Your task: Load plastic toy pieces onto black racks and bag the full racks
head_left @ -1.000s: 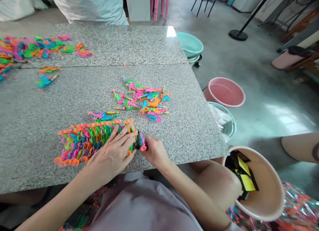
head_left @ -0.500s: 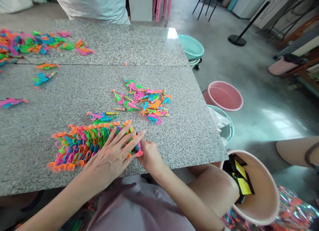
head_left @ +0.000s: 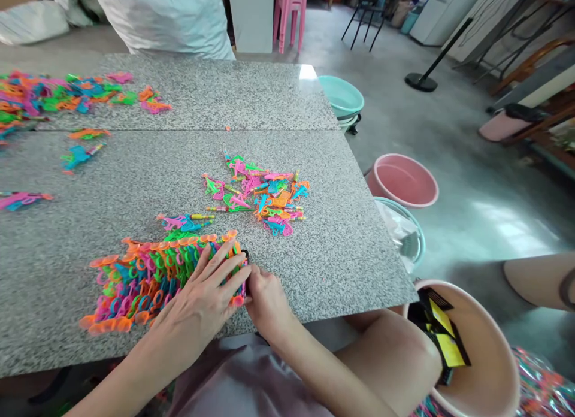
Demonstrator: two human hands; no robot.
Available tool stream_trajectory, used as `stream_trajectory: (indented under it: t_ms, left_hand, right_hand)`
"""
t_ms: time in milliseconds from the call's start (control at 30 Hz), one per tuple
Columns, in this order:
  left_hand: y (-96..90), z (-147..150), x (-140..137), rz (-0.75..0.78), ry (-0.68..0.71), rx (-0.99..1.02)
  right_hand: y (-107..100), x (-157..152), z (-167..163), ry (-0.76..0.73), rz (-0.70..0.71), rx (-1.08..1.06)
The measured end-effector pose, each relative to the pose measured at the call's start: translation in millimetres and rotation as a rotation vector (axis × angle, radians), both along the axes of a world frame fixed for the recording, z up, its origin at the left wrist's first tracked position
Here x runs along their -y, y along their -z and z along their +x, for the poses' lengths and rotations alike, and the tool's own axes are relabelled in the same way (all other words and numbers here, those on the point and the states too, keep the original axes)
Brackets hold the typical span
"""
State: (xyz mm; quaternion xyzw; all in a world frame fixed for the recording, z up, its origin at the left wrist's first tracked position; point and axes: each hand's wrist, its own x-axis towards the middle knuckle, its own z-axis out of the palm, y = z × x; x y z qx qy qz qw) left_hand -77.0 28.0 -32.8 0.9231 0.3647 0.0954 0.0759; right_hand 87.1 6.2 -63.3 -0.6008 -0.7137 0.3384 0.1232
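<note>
A long, tightly packed row of colorful plastic toy pieces [head_left: 135, 279] lies along the near table edge, with orange suction-cup-like discs down both sides. Across its right part rests my left hand [head_left: 202, 297], fingers stretched out and spread over the tops. At the row's right end, my right hand [head_left: 269, 300] has its fingers curled closed against the last piece; what they pinch is hidden. A small black part [head_left: 245, 255] shows at that end, just above the right fingertips. Beyond the row lies a loose heap of similar pieces [head_left: 265, 195], and a smaller group [head_left: 184, 222] almost touches the row.
A bigger pile of pieces [head_left: 58, 93] covers the table's [head_left: 350, 249] far left. Right of the table on the floor stand a teal basin [head_left: 341, 99], a pink basin [head_left: 404, 180] and a peach tub [head_left: 489, 345] holding black-and-yellow cards. A white sack [head_left: 166, 15] stands behind the table.
The view has tilted slightly, so the table sits lower. My right fingers have drawn in closer against the row's end, and the black part there shows more. My left hand stays on the row.
</note>
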Motion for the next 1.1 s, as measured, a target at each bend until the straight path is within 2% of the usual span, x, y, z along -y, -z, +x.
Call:
stream_trajectory:
  t_ms: [133, 233, 300, 367, 400, 467, 567, 633, 700, 767, 833, 967, 1100]
  left_hand:
    - [12.5, -9.7, -8.3, 0.042, -0.014, 0.030]
    - [16.8, -12.1, -12.7, 0.061, 0.015, 0.041]
    - [17.2, -11.9, -13.0, 0.080, 0.023, 0.039]
    - [17.0, -11.0, -11.6, 0.111, 0.005, 0.035]
    - [17.0, -10.3, -10.5, 0.129, -0.007, 0.035]
    - [17.4, -8.8, -7.7, 0.155, -0.025, 0.034]
    - [19.9, -5.7, -3.0, 0.190, -0.051, 0.041]
    - [22.9, -3.5, -0.6, 0.218, -0.053, 0.052]
    - [25.8, -2.2, 0.3, 0.250, -0.059, 0.072]
    - [27.1, -2.0, -0.7, 0.262, -0.072, 0.073]
    - [25.2, -2.2, -3.1, 0.265, -0.068, 0.056]
    - [13.7, 2.8, -5.5, 0.280, -0.044, 0.028]
    - [4.5, 12.6, -1.3, 0.264, -0.092, 0.073]
  right_hand:
    - [-2.9, -9.8, 5.0, -0.075, -0.033, -0.031]
    - [-9.0, -35.6, 37.7, -0.223, -0.042, -0.087]
    - [-13.4, -61.1, 68.5, -0.163, 0.049, 0.020]
    - [-15.3, -85.4, 95.2, -0.035, 0.179, 0.245]
    - [-14.9, -94.3, 104.6, -0.020, 0.218, 0.351]
    - [-11.8, -101.8, 115.3, -0.092, 0.231, 0.488]
    - [-8.3, -93.1, 122.3, -0.164, 0.176, 0.533]
    - [-12.0, -87.9, 127.2, -0.152, 0.142, 0.489]
    - [-20.1, -94.1, 129.8, -0.118, 0.169, 0.455]
    - [-28.4, -113.8, 125.5, -0.110, 0.260, 0.479]
    - [-32.7, -141.7, 114.4, -0.177, 0.346, 0.545]
    - [-25.0, -189.6, 91.7, -0.350, 0.431, 0.684]
    - [-9.6, -198.3, 91.4, -0.504, 0.479, 0.740]
